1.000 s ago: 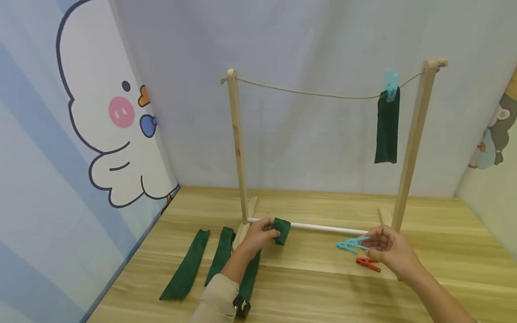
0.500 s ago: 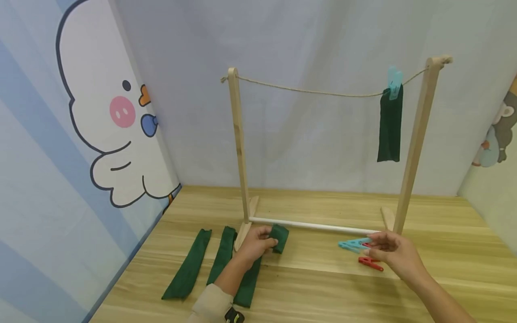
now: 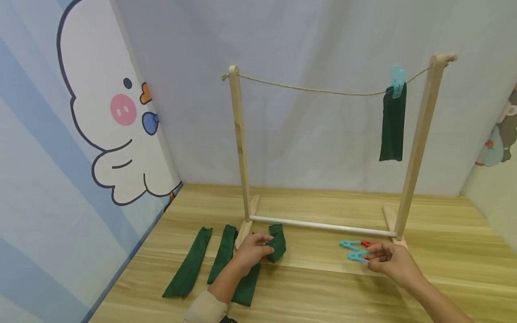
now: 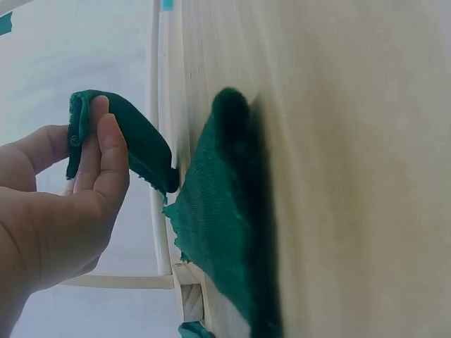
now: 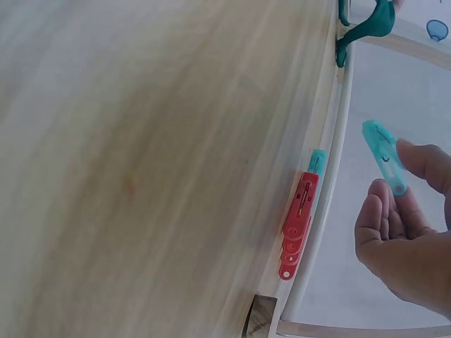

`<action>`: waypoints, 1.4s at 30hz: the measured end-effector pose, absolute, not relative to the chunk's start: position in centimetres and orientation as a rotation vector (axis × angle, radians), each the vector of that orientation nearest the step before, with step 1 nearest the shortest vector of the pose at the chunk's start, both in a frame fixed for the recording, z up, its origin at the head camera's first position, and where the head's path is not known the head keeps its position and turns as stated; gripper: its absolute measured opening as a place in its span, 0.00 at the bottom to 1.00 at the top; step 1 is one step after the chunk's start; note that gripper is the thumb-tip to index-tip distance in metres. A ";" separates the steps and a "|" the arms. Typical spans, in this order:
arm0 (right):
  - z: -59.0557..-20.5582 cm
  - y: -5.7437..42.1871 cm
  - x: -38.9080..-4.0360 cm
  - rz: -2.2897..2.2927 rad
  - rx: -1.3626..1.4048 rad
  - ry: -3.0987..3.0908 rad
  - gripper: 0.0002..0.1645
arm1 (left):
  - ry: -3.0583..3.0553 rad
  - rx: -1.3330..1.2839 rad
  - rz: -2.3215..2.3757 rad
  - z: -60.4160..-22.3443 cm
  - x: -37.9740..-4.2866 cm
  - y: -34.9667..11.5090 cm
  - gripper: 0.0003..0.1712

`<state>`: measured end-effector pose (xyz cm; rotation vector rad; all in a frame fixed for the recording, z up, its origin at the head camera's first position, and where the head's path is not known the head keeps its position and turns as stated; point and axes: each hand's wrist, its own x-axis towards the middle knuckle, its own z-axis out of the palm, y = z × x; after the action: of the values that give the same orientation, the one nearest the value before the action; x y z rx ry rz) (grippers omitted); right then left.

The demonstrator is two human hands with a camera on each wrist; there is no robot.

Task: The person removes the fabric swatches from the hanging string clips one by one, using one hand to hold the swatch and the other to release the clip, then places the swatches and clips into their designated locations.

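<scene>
My left hand (image 3: 252,251) pinches a strip of dark green cloth (image 3: 277,249) between thumb and fingers. In the left wrist view the strip (image 4: 137,134) folds over the fingertips and droops toward the table. My right hand (image 3: 389,260) pinches a light blue clothespin (image 3: 357,256), which the right wrist view shows held up between thumb and fingers (image 5: 385,158). On the table by that hand lie another light blue clothespin (image 3: 348,244) and red clothespins (image 5: 299,218). Three more green strips lie at the left, one (image 3: 246,287) partly under my left forearm.
A wooden frame with a left post (image 3: 238,143), a right post (image 3: 420,143) and a white bottom rod (image 3: 319,225) stands on the table. A sagging cord (image 3: 307,89) joins the posts. From it hangs a green strip (image 3: 393,125), clipped by a light blue clothespin (image 3: 398,80).
My left hand has drawn the cloth strip slightly toward me. My right hand has brought one light blue clothespin nearer, apart from the other and over a red one.
</scene>
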<state>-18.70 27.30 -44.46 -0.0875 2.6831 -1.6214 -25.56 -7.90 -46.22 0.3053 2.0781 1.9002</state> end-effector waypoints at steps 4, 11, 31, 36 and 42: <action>-44.7 27.4 -18.6 -1.538 -0.181 2.729 0.17 | 2.063 0.232 1.939 -46.1 -24.8 -8.2 0.23; -45.4 27.9 -18.7 -1.386 -0.201 2.758 0.16 | 1.993 0.093 1.993 -46.9 -23.4 -8.3 0.25; -46.3 28.7 -18.8 -1.178 -0.196 2.730 0.20 | 2.054 0.067 1.609 -46.6 -22.2 -8.8 0.23; -46.3 28.4 -19.0 -1.173 -0.164 2.733 0.19 | 2.070 0.119 1.510 -46.3 -22.1 -9.2 0.22; -46.4 28.3 -19.0 -1.192 -0.183 2.719 0.18 | 2.097 0.149 1.450 -46.0 -21.6 -9.9 0.18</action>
<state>-19.02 28.29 -46.40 -0.1827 2.7190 -1.1925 -21.60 -9.91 -45.96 0.1493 2.0965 1.4505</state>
